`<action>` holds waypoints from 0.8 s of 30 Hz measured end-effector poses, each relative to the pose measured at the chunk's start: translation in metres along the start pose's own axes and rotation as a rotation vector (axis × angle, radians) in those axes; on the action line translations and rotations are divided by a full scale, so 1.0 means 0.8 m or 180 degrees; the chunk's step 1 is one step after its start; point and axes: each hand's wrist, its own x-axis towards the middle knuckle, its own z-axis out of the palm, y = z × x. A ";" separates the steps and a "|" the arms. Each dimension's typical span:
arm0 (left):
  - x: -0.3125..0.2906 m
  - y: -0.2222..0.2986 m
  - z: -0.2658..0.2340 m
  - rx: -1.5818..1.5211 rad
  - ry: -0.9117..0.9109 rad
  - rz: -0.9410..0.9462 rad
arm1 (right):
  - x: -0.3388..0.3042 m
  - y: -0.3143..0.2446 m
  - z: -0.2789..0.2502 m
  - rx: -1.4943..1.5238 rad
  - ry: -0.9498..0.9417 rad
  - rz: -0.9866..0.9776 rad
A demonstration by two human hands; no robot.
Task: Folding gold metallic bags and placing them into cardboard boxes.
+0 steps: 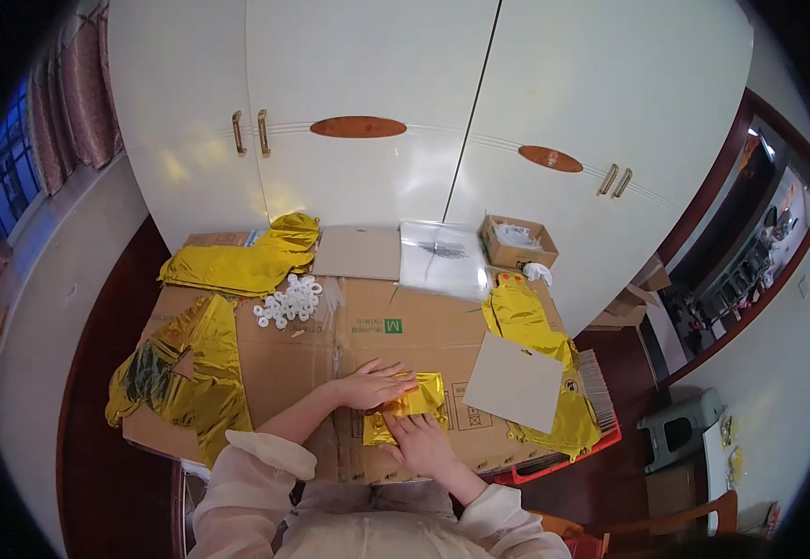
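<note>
A folded piece of shiny gold foil (431,393) lies on the cardboard-covered table (367,345) in front of me. My left hand (372,386) rests flat across its left side, fingers stretched to the right. Lower down, my right hand (420,445) presses on its near part with the fingers spread. Both hands are open, and the foil under them is partly hidden. To the right lies a square grey card (514,382) on top of more gold foil (572,424).
White plastic rings (288,303) are heaped at the back left, beside gold foil balloons (237,265). More foil (200,373) drapes over the left edge. A grey board (360,252), a clear plastic bag (440,261) and a small cardboard box (518,244) line the back, against the white cabinet (377,177).
</note>
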 end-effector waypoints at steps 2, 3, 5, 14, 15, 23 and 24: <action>-0.002 0.012 -0.008 0.0104 -0.0037 -0.0026 | -0.003 -0.005 -0.007 0.0339 -0.0341 0.0220; -0.004 0.019 -0.013 0.0186 -0.0048 -0.0052 | -0.002 -0.007 -0.012 0.0506 -0.0511 0.0329; -0.003 0.022 -0.011 0.0270 -0.0034 -0.0073 | 0.003 -0.010 -0.023 0.0569 -0.0718 0.0460; -0.006 0.022 -0.001 0.0759 0.0166 -0.0026 | -0.004 -0.031 -0.027 0.0304 -0.0018 0.0127; -0.006 0.022 0.003 0.0865 0.0283 0.0019 | -0.010 -0.030 -0.029 0.0298 0.0083 0.0009; -0.010 0.027 0.008 0.1192 0.0500 0.0095 | -0.004 0.062 -0.034 0.0632 -0.0129 0.0092; -0.011 0.028 0.008 0.1278 0.0516 0.0114 | 0.001 0.072 -0.028 0.0310 -0.0048 0.0037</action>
